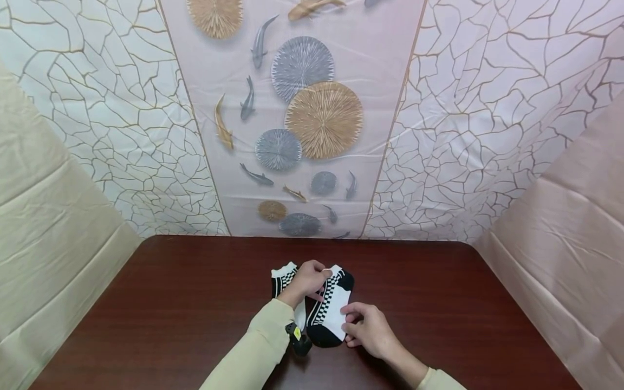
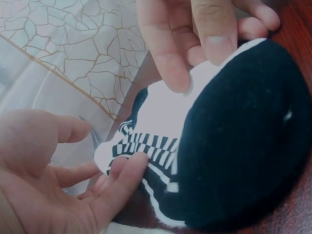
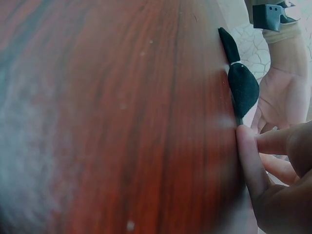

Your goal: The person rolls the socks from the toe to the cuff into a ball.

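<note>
Dark red table (image 1: 419, 276), wood-grained. Nearest, a right hand (image 1: 371, 331), fingers bent and a little parted, thumb and forefinger touching the long white edge of a sock (image 1: 336, 310); whether pinching it, impossible to tell. Sock between both hands, black toe nearest. Farther up, at the cuff, a left hand (image 1: 307, 279), fingers loosely parted, one across the checks; grip likewise unclear. Partly hidden beneath that wrist, the other sock (image 1: 281, 277). Beyond the table, cloth (image 1: 312, 122) with fish and discs.
</note>
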The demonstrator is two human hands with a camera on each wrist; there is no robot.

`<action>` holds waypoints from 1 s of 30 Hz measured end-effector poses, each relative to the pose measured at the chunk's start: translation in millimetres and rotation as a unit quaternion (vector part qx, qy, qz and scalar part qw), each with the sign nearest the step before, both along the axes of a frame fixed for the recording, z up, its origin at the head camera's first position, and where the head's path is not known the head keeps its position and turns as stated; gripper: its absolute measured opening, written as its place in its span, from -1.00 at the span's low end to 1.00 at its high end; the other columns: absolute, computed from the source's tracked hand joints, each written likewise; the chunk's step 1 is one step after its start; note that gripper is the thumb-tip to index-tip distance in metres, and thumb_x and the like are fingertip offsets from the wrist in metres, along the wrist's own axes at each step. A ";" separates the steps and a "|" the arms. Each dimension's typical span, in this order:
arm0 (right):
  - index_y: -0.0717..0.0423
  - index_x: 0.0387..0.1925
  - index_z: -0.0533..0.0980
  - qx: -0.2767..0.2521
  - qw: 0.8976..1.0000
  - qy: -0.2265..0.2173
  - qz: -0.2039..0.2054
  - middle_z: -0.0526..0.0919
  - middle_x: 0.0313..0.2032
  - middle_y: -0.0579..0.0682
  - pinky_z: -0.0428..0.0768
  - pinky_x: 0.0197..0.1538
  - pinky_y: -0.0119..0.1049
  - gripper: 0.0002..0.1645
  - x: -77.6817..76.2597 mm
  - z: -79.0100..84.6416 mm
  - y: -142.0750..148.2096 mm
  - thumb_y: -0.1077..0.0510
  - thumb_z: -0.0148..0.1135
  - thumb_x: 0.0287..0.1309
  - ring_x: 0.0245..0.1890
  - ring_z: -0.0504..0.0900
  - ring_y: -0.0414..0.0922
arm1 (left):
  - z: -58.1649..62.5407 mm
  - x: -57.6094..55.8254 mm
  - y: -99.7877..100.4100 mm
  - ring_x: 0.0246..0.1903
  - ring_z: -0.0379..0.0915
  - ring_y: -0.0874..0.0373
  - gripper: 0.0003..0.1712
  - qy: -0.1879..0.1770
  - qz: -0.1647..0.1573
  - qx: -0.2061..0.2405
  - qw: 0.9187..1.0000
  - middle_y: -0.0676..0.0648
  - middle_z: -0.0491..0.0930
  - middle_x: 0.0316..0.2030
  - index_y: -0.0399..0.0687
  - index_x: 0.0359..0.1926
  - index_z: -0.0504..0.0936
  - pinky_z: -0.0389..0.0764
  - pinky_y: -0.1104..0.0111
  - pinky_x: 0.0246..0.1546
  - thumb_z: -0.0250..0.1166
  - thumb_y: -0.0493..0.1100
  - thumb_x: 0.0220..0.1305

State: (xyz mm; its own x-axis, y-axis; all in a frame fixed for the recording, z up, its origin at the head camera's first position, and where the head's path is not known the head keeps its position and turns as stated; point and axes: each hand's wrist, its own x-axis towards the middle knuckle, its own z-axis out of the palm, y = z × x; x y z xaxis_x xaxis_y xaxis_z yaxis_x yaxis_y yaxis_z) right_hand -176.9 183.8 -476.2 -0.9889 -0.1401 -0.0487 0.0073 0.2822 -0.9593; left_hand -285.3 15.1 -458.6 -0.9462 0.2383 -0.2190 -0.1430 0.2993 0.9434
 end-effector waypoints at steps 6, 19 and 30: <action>0.45 -0.05 0.55 0.000 1.000 0.006 -0.002 0.54 -0.34 0.11 0.69 -0.49 -0.11 -0.65 0.1 -0.1 0.0 0.54 0.29 0.06 -0.58 0.64 -0.06 | -2.2 -4.8 2.0 -0.31 0.52 0.00 -0.57 -0.003 -0.004 -0.016 1.000 -0.17 0.51 -0.09 -0.29 0.25 0.47 0.67 0.25 -0.52 0.19 -0.16 0.48; 0.45 -0.08 0.56 0.008 1.000 0.007 0.001 0.54 -0.36 0.10 0.69 -0.49 -0.15 -0.67 0.2 -0.1 0.1 0.54 0.26 0.05 -0.59 0.64 -0.11 | -1.6 -4.2 5.9 -0.45 0.46 0.01 -0.78 0.007 0.010 -0.023 1.000 -0.19 0.46 -0.28 -0.28 0.04 0.52 0.65 0.26 -0.59 0.19 -0.36 0.41; 0.44 -0.11 0.57 0.014 1.000 0.020 0.002 0.55 -0.39 0.08 0.68 -0.50 -0.17 -0.70 0.9 -2.6 0.6 0.53 0.28 0.05 -0.59 0.64 -0.09 | -0.7 -3.9 7.4 -0.49 0.45 0.04 -0.82 0.009 0.007 -0.027 1.000 -0.19 0.45 -0.30 -0.24 0.00 0.52 0.65 0.26 -0.59 0.19 -0.37 0.41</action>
